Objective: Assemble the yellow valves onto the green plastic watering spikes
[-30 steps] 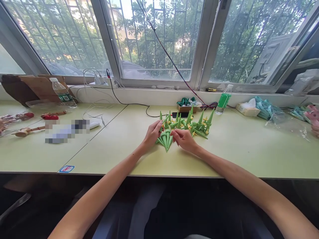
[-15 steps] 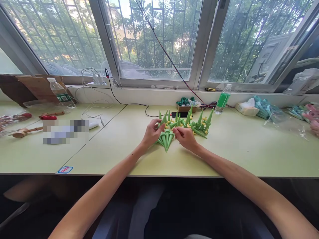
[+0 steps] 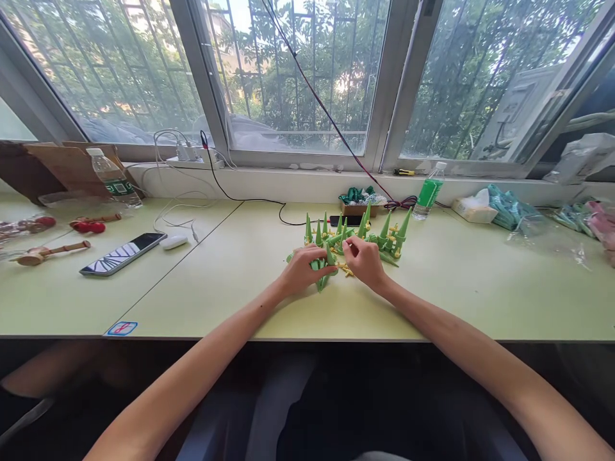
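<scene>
My left hand (image 3: 305, 270) is closed around a green cone-shaped piece (image 3: 330, 257), which points upward between its thumb and fingers. Other green cones lie beneath that hand, mostly covered by it. Just to the right, my right hand (image 3: 366, 261) has its fingertips pinched together; whatever may be in them is hidden. Small yellow pieces (image 3: 346, 271) rest on the table between the two hands. Behind and right of my hands, several green cones with yellow bits (image 3: 400, 237) stand upright in a cluster, and some lie flat.
A black phone (image 3: 346, 221) on a cable lies behind the cones, near a small cardboard box (image 3: 358, 210). A green-labelled bottle (image 3: 428, 192) and a tissue box (image 3: 475, 210) stand at the back right. Leftward lie another phone (image 3: 123, 255), a white mouse-like object (image 3: 173, 242) and a wooden toy (image 3: 50, 251).
My left hand has come down and rightward over the lying cones, with a green cone upright in its grip. My right hand has shifted slightly right and up, uncovering yellow pieces.
</scene>
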A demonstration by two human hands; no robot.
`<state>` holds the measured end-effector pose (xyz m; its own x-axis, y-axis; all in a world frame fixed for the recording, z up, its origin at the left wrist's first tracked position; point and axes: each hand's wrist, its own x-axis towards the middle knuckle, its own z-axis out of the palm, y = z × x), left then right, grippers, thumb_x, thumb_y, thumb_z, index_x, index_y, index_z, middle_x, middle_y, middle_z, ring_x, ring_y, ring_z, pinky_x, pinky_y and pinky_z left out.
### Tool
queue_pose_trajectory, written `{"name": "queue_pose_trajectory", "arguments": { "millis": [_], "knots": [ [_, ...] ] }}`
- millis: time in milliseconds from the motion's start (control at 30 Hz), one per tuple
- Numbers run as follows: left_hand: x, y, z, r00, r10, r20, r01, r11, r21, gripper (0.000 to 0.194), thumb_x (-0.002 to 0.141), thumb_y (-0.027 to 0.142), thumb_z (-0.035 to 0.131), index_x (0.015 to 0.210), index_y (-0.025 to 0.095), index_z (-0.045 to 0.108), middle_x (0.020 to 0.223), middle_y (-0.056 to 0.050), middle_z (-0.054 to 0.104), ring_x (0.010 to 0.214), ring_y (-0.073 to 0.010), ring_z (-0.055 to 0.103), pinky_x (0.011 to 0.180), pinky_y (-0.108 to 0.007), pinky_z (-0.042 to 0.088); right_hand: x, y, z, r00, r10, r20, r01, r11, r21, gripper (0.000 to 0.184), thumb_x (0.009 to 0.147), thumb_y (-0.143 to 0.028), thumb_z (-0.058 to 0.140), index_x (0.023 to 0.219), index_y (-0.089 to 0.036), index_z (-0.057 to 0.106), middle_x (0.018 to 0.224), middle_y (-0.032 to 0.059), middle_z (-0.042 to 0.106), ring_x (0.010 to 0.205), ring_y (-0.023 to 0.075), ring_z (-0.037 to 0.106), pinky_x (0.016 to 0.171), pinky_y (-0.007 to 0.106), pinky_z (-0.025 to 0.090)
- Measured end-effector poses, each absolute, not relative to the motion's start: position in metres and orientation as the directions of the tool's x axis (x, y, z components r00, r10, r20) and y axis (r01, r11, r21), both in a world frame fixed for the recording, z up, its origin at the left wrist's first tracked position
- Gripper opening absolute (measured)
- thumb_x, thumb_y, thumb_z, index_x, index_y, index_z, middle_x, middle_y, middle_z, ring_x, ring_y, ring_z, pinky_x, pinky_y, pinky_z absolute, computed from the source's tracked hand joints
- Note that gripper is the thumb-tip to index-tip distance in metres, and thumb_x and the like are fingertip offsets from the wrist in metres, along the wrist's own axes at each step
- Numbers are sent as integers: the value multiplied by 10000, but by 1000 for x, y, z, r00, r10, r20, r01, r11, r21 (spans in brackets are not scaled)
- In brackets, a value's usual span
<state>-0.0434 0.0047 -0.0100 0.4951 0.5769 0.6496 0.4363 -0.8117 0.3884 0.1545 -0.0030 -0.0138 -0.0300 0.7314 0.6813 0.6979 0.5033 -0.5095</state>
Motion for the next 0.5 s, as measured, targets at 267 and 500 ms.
{"name": "queue_pose_trajectory", "arguments": {
  "millis": [267, 500],
  "knots": [
    [-40, 0, -9, 585, 594, 552, 471, -803, 365, 144, 826, 352, 739, 844, 211, 717, 784, -10, 702, 777, -158, 599, 777, -286, 454, 156, -3, -14, -60, 793, 606, 759, 431, -488, 245, 912, -290, 489, 779, -180, 663, 563, -3, 559, 524, 137, 448, 580, 255, 322],
    [-39, 0, -9, 614, 597, 517, 456, -802, 385, 135, 846, 338, 705, 914, 222, 697, 802, -8, 702, 773, -177, 597, 798, -319, 440, 156, 0, -17, -77, 790, 608, 753, 446, -484, 256, 915, -292, 483, 765, -186, 661, 555, 3, 565, 520, 146, 456, 576, 260, 325]
  ]
}}
